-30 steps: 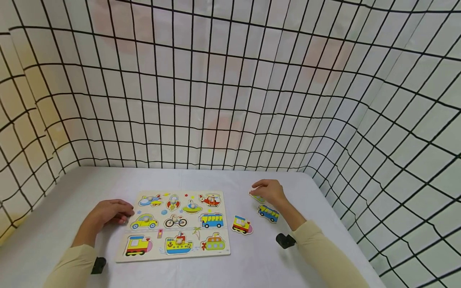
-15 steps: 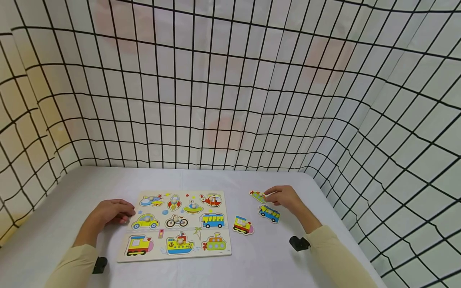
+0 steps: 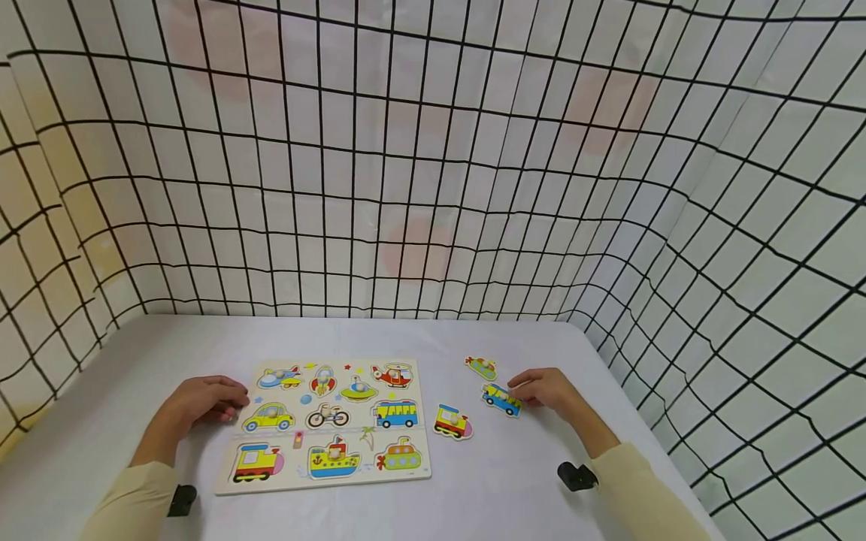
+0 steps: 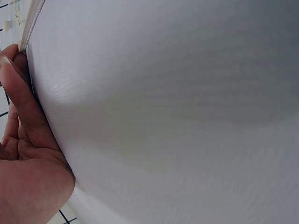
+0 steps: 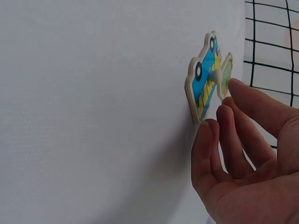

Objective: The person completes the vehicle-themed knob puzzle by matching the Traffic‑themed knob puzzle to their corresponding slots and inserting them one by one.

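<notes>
A light wooden puzzle board (image 3: 295, 467) with printed vehicles lies left of centre in the head view. My left hand (image 3: 205, 400) rests at its left side, fingers loosely bent; in the left wrist view the fingertips meet the edge of the board (image 4: 32, 21). To the right of the board lies a blue-and-yellow bus puzzle piece (image 3: 497, 399). My right hand (image 3: 551, 391) is at the right end of that piece, fingers relaxed. In the right wrist view, its fingertips (image 5: 205, 128) are right by the bus piece (image 5: 200, 86), whose small knob faces the thumb.
Behind the bus is a green submarine piece (image 3: 482, 367). A train piece (image 3: 451, 421) lies between the bus and the board. Black wrist cameras (image 3: 576, 476) sit on both wrists. A black grid net (image 3: 379, 225) hangs over the white walls beyond the white table (image 3: 487, 496).
My right hand has left the submarine piece, moving right and then nearer to me, to the bus piece. The left hand has stayed at the board's side.
</notes>
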